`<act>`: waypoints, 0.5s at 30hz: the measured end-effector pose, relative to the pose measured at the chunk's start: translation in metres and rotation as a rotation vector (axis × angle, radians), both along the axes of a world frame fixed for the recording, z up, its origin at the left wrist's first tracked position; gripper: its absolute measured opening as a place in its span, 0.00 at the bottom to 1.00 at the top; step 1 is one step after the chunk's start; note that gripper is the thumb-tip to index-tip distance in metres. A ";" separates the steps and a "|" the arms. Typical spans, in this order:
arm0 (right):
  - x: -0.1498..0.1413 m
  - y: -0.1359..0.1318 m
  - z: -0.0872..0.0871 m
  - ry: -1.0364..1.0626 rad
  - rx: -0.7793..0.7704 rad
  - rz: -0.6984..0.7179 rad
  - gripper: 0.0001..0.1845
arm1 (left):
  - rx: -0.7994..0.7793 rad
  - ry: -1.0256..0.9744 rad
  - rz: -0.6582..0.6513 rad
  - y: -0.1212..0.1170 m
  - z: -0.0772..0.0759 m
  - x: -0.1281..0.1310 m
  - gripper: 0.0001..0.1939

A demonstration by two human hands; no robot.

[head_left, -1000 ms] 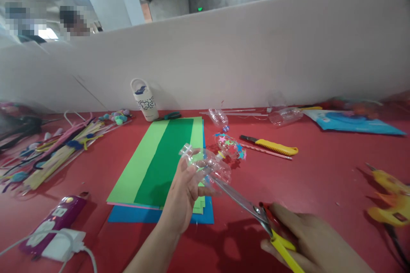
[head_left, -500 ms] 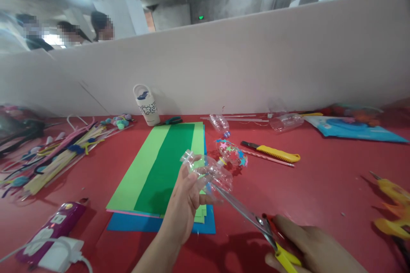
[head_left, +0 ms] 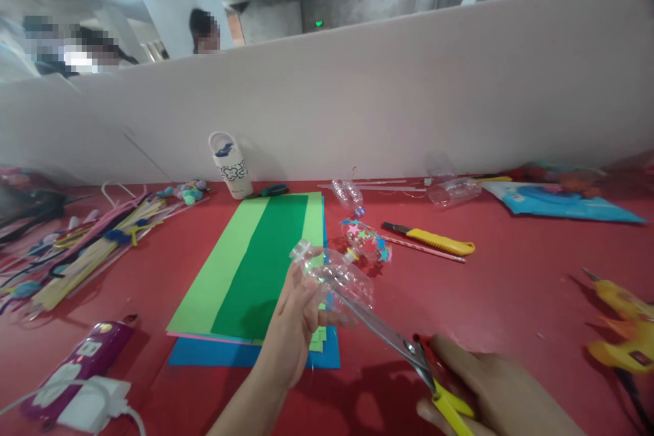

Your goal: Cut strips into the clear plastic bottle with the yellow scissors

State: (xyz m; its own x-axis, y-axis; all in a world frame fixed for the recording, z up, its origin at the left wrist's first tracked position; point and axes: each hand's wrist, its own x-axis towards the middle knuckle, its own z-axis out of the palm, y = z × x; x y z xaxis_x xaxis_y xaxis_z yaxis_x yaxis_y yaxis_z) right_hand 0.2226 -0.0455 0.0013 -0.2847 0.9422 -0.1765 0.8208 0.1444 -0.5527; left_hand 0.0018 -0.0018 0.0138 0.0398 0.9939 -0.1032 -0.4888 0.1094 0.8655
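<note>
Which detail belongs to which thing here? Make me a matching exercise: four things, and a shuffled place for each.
1. scissors
2. tumbler
3. box cutter
4. held bottle

A. beside the striped stick
B. in the left hand
C. near the white partition
D. in the right hand

Pairs: 1-D, 2-C, 3-A, 4-B
</note>
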 end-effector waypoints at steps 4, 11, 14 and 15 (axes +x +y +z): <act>-0.001 -0.001 0.006 0.042 -0.016 -0.020 0.15 | 0.004 -0.018 0.012 -0.001 0.003 0.001 0.31; 0.000 -0.003 0.001 0.042 0.054 -0.007 0.12 | 0.018 -0.007 -0.014 -0.001 0.005 0.000 0.30; 0.000 -0.002 0.000 0.016 -0.006 -0.011 0.14 | 0.035 -0.008 -0.030 0.000 0.006 0.000 0.30; 0.000 -0.002 0.000 0.007 -0.017 -0.013 0.15 | 0.035 -0.010 -0.030 0.000 0.006 0.000 0.30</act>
